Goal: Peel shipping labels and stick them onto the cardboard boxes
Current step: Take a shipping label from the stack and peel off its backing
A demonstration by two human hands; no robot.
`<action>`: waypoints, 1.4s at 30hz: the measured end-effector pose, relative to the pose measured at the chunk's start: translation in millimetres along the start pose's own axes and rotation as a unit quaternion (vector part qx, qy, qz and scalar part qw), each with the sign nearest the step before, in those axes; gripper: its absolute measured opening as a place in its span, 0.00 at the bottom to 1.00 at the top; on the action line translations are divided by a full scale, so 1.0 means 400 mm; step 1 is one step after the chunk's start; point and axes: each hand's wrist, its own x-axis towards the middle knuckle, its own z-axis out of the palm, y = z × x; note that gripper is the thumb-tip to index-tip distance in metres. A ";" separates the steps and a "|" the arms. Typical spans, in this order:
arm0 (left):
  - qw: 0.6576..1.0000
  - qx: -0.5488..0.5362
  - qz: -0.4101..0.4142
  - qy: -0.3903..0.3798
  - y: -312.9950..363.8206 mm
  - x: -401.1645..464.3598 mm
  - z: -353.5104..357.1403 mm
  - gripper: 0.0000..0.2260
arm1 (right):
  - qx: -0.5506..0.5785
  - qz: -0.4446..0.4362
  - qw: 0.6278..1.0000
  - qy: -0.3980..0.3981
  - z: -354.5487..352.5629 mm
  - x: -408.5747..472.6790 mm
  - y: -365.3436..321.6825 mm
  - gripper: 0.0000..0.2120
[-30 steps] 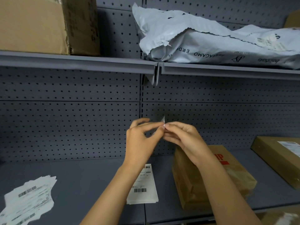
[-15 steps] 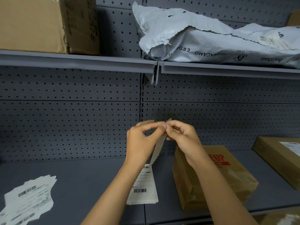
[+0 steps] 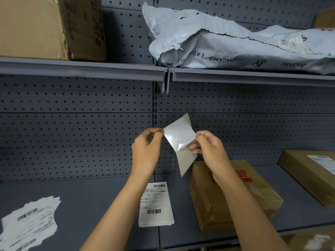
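Grey pegboard shelving (image 3: 72, 142), white shipping label (image 3: 178, 137) half peeled from its backing, held in the air between both hands, left hand (image 3: 146, 151) pinching one corner, right hand (image 3: 210, 151) pinching the other side, above a brown cardboard box (image 3: 235, 201), stack of white labels (image 3: 155, 205) on the shelf beside it.

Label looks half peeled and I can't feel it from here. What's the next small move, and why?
Probably keep pulling the hands apart: the left hand pinches the glossy sheet, the right hand the other layer, which remain joined at a crease. The box below looks unlabelled.
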 end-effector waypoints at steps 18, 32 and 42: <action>0.995 -0.059 -0.055 0.055 0.004 0.049 -0.105 0.07 | 0.036 0.040 0.994 0.100 -0.082 0.018 0.006 0.11; 0.990 -0.054 -0.048 0.117 0.006 0.083 -0.198 0.08 | 0.083 0.039 0.988 0.128 -0.120 0.009 -0.020 0.10; 0.984 -0.094 -0.042 0.145 0.006 0.078 -0.233 0.07 | 0.153 -0.032 0.978 0.139 -0.161 0.015 -0.052 0.10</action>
